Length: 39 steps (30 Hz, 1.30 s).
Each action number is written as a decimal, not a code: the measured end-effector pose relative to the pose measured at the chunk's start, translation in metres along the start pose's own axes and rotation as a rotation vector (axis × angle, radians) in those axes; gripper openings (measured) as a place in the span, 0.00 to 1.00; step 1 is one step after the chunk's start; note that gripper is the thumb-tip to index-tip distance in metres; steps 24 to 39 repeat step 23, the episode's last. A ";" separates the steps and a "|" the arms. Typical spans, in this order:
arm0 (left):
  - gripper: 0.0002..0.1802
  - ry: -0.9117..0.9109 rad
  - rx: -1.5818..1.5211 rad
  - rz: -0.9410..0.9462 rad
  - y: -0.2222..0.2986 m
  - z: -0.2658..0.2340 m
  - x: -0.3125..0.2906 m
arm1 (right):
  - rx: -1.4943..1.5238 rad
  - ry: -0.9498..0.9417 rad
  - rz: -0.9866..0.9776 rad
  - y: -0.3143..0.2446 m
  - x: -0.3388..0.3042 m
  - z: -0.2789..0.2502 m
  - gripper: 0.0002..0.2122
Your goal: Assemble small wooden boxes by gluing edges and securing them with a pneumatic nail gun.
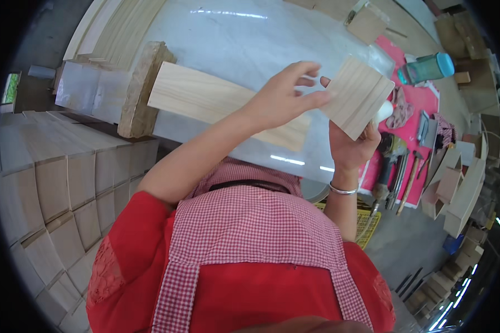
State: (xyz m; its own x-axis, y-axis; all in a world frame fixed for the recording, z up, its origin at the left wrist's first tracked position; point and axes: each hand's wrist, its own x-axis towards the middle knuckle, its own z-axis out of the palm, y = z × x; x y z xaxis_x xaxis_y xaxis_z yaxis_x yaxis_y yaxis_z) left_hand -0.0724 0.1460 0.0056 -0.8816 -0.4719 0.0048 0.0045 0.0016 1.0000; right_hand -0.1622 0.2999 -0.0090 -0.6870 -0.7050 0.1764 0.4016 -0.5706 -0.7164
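My right hand (354,147), with a silver bangle at the wrist, is closed on a small, pale wooden panel (356,94), which is held tilted above the table. A white rounded object (383,112) shows beside that hand, partly hidden by the panel; whether the hand grips it too I cannot tell. My left hand (289,97) is open, fingers apart. Its thumb reaches the panel's left edge, and contact is unclear. Below my left forearm a long wooden board (200,91) lies on the pale tabletop (222,39), one end by a rough brown block (144,91).
Stacked boards (114,30) stand at the far left, and piled wooden boxes (66,188) fill the near left. To the right, a pink sheet (411,130) carries a hammer (410,180), brushes and a cloth. A turquoise-lidded bottle (428,69) lies beyond; wooden pieces (455,183) sit farther right.
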 end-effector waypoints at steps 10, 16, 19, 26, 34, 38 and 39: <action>0.15 0.067 0.226 0.143 -0.012 0.032 -0.008 | -1.110 0.194 -0.107 0.001 -0.028 -0.014 0.33; 0.26 -0.111 0.498 0.466 -0.028 0.034 -0.027 | -0.935 0.139 -0.059 0.001 -0.033 -0.024 0.40; 0.34 -0.208 0.801 0.517 -0.030 0.017 -0.034 | -0.993 0.126 -0.024 -0.013 -0.046 -0.036 0.41; 0.43 -0.433 1.241 0.360 -0.039 0.011 -0.032 | -1.135 0.039 0.030 -0.025 -0.064 -0.057 0.42; 0.43 -0.433 1.241 0.360 -0.039 0.011 -0.032 | -1.135 0.039 0.030 -0.025 -0.064 -0.057 0.42; 0.43 -0.433 1.241 0.360 -0.039 0.011 -0.032 | -1.135 0.039 0.030 -0.025 -0.064 -0.057 0.42; 0.43 -0.433 1.241 0.360 -0.039 0.011 -0.032 | -1.135 0.039 0.030 -0.025 -0.064 -0.057 0.42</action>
